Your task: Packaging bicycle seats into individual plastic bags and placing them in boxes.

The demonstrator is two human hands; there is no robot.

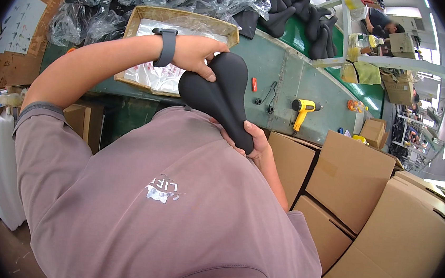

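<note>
A smooth, black, padded bicycle saddle (222, 95) is grasped at its wide end by the left hand (195, 54), at its narrow nose by the right hand (256, 139).

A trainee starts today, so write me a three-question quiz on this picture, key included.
1. Which hand holds the narrow end of the saddle?
2. True or false: the heat gun lies inside the tray.
3. The watch is: a) red; b) dark grey; c) yellow.

Key: 1. The right hand. 2. False; it lies on the bench. 3. b.
</note>
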